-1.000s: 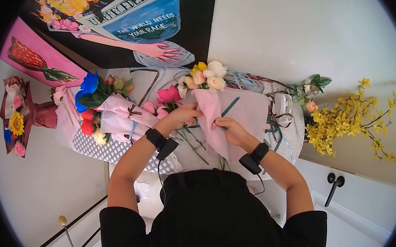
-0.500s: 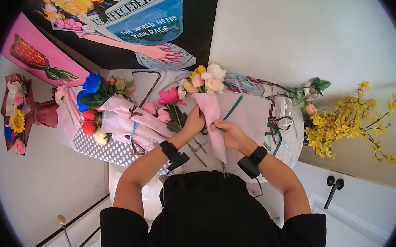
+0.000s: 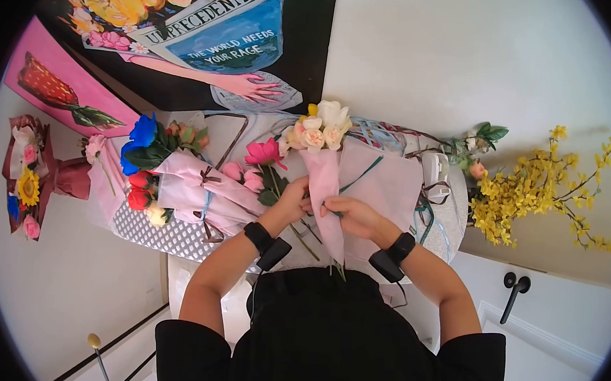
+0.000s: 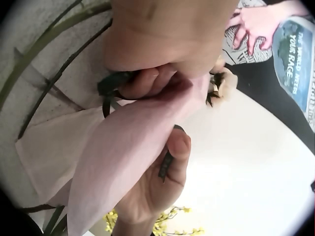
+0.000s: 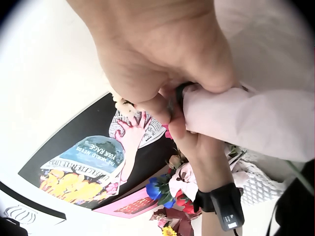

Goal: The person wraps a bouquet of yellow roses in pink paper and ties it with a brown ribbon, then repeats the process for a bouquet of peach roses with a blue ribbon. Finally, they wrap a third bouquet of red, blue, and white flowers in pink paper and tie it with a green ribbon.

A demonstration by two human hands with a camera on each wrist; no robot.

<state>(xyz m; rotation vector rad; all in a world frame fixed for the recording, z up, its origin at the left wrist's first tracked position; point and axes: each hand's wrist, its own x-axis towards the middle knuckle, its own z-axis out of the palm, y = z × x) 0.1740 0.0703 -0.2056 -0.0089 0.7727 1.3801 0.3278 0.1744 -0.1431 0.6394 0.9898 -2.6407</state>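
A bouquet of cream and white roses (image 3: 322, 131), wrapped in pink paper (image 3: 328, 185), stands out in front of the person, its green stems (image 3: 339, 269) poking from the bottom. My left hand (image 3: 293, 200) grips the wrap from its left side; in the left wrist view its curled fingers also hold dark green ribbon (image 4: 114, 83). From the other side my right hand (image 3: 357, 217) pinches the ribbon between thumb and fingers, the thumb lying against the paper. A free ribbon end (image 3: 365, 173) slants up past the right hand. Where the ribbon passes behind the wrap is hidden.
Beneath lies a flat pink sheet (image 3: 392, 170) on the round table (image 3: 452, 218). Left of it are a loose magenta flower (image 3: 266, 151) and a wrapped bouquet (image 3: 206, 191). Ribbon coils and a white device (image 3: 435, 175) sit right, beside yellow blossoms (image 3: 524, 199).
The pink wrap has become narrower and more upright around the stems. My left hand has moved slightly right along it, and both hands are closer together at its middle.
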